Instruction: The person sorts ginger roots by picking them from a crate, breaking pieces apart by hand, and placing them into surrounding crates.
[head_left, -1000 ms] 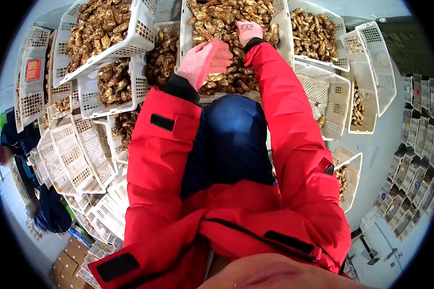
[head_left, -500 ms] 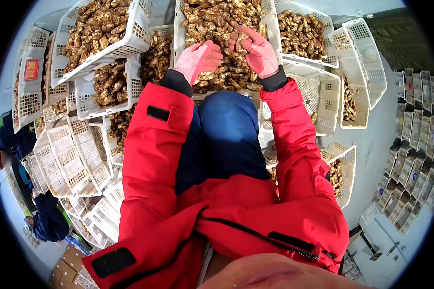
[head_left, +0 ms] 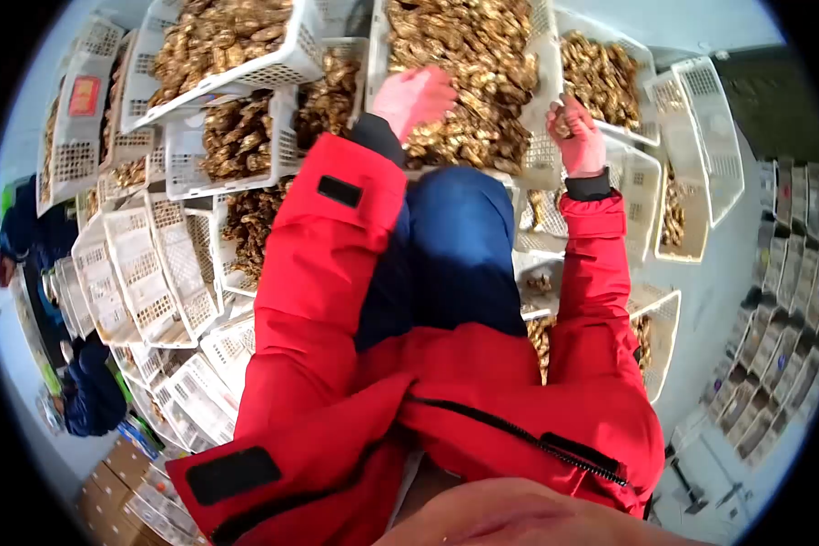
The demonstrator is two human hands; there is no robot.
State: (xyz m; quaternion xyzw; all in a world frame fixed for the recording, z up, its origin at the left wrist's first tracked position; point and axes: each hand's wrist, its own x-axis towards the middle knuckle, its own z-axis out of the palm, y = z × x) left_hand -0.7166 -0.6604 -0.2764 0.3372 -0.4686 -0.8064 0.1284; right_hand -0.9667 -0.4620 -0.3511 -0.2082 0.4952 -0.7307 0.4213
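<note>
While my right hand (head_left: 582,146) is held up just right of the central crate (head_left: 546,86), its fingers are closed narrowly around one lumpy brown piece (head_left: 564,125). Left hand (head_left: 416,102): over the crate's left side, fingers loosely extended; I cannot tell whether they grip anything. Brown heap (head_left: 473,86): beneath and to the right of the left fingers. Beyond the right fingers I note a second filled crate (head_left: 647,82).

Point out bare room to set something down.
Bare floor lies between the right crates and the far rows of baskets. The crate under the right sleeve looks bare inside, right of the sleeve. Crowded: the heaped middle crate and stacked crates at left.
</note>
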